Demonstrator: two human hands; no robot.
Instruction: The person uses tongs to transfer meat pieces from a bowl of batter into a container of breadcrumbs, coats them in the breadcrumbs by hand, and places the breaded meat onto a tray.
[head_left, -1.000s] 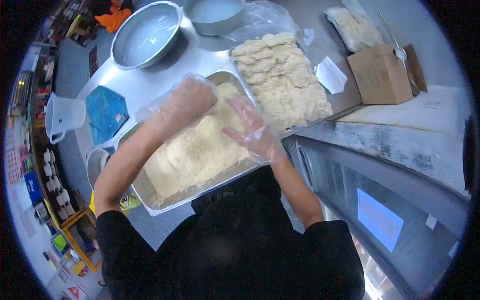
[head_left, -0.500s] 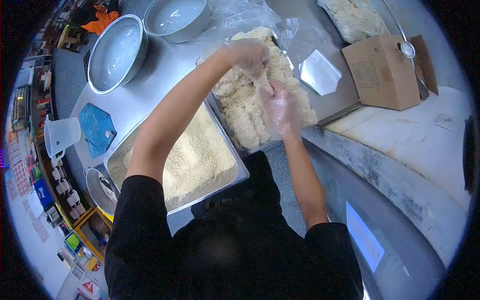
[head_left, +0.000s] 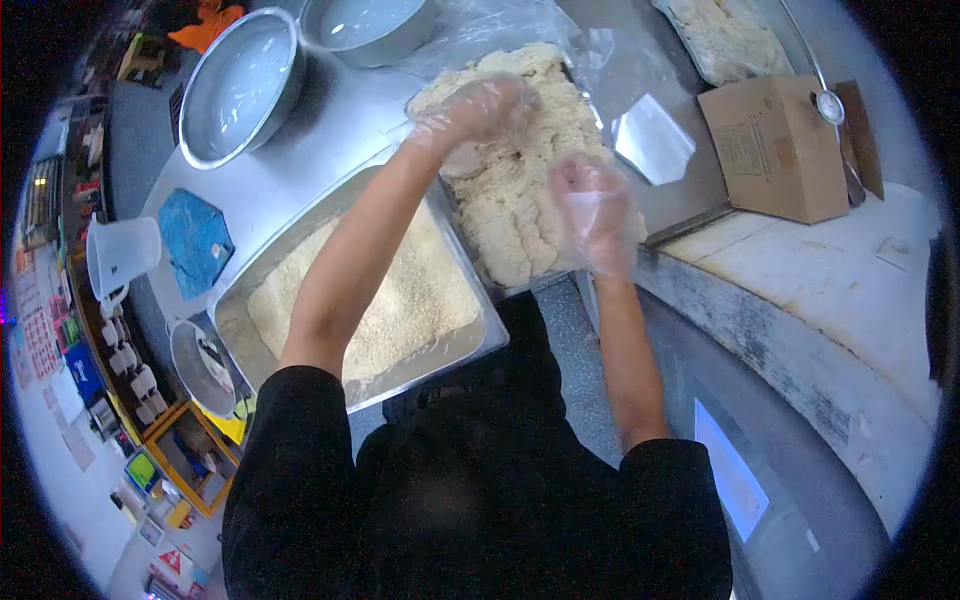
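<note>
Both my hands are in thin clear gloves and are over the pale, coated pieces [head_left: 505, 225]. The pieces lie closely packed in a layer on a metal tray [head_left: 508, 291], at the right end of the metal table [head_left: 335, 125].

My left hand [head_left: 492, 108] is at the far left part of the layer, its fingers bent down towards the pieces. The glove blurs the fingertips, and I cannot tell whether they grip anything. My right hand [head_left: 597, 212] is over the right side of the layer, nearer my body, with its fingers curled inward. I cannot tell whether it holds a piece or only touches the surface. My two hands are apart.

Left of the tray, and just beside it, a deep metal pan [head_left: 490, 338] holds a bed of dry crumbs [head_left: 425, 290], heaped unevenly. My left forearm passes above this pan.

Beyond the pan are two metal bowls [head_left: 240, 95] of cloudy liquid. A blue item [head_left: 195, 243] lies near the table's left edge, with a clear jug [head_left: 124, 250] beside it. To the right of the tray I note a shiny sheet [head_left: 653, 140], then an open carton [head_left: 768, 150], and, beyond them, a clear bag [head_left: 725, 40] of pale contents.
</note>
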